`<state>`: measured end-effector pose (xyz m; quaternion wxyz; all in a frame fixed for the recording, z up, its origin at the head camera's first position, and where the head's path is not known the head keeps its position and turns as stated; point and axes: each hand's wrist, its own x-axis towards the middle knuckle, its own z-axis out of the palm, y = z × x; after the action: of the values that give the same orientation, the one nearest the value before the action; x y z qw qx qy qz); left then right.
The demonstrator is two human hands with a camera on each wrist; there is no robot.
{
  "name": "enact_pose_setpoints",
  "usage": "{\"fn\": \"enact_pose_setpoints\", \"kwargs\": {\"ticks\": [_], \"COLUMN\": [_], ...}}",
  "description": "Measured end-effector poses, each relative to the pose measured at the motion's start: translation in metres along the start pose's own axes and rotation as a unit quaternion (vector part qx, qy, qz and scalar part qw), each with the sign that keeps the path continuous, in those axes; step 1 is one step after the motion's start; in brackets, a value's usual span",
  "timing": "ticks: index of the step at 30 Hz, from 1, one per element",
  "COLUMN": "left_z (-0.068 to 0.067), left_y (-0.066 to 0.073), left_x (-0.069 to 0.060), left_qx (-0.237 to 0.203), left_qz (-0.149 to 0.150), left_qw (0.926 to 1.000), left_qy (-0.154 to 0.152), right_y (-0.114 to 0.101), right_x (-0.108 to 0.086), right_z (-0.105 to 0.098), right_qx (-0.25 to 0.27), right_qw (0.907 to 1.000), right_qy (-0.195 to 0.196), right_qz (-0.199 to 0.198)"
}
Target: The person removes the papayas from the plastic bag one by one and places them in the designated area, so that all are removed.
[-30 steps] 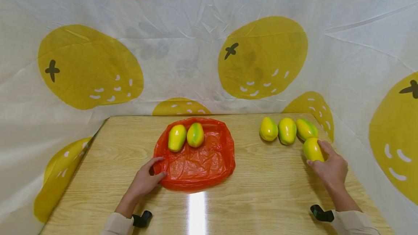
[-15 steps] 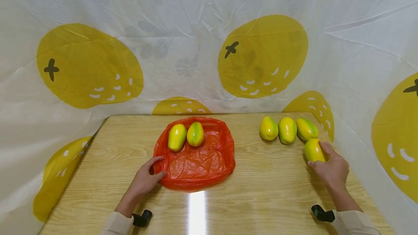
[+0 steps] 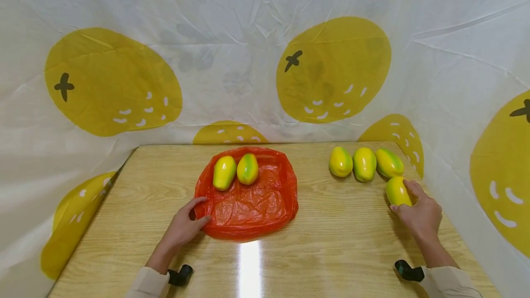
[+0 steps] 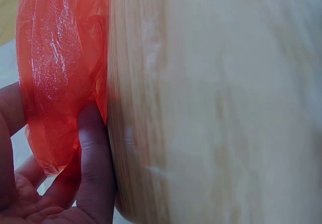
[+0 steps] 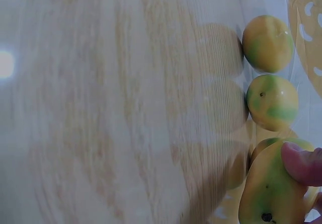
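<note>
The fingers of the right hand [image 3: 419, 215] are curled round a yellow-green fruit [image 3: 396, 191], the thumb on its near left side; whether it touches the table, I cannot tell. Its long axis runs mostly away from the wrist, leaning a little to the left at the far end; in the right wrist view, the end with a dark stem mark faces back to the wrist. Directly before these fingertips is a slanted fruit [image 3: 389, 163], which stands in the way forward; farther left of them come an upright-pointing fruit [image 3: 364, 164] and a rounder fruit [image 3: 341, 162]. Well to the left, the fingers of the left hand [image 3: 185, 224] grip the side edge of a red bag [image 3: 252, 210]. Beyond these fingers, inside the bag, lie a plain yellow fruit [image 3: 225, 173] and a green-striped fruit [image 3: 247, 169]. Under everything is the wooden table [image 3: 331, 233], and behind it hangs a printed sheet [image 3: 232, 77].
</note>
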<state>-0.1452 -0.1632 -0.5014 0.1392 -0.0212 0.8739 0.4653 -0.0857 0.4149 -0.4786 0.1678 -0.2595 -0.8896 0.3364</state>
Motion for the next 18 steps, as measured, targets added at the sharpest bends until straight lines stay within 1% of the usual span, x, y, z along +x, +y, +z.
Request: {"fn": "enact_pose_setpoints", "kwargs": {"ticks": [12, 18], "left_z": [-0.0006, -0.0004], "left_y": [0.003, 0.0022], "left_x": [-0.0014, -0.0014], "left_qx": [0.003, 0.003], "left_qz": [0.008, 0.007], "left_qw": [1.0, 1.0], "left_qy": [0.001, 0.001], "right_y": [0.0028, 0.0039], "right_x": [0.0015, 0.0011], "right_z": [0.0006, 0.0006], "right_qx": [0.0, -0.001], "right_qw": [1.0, 0.9998], "right_qy": [-0.006, -0.016], "right_qz": [-0.004, 0.006]}}
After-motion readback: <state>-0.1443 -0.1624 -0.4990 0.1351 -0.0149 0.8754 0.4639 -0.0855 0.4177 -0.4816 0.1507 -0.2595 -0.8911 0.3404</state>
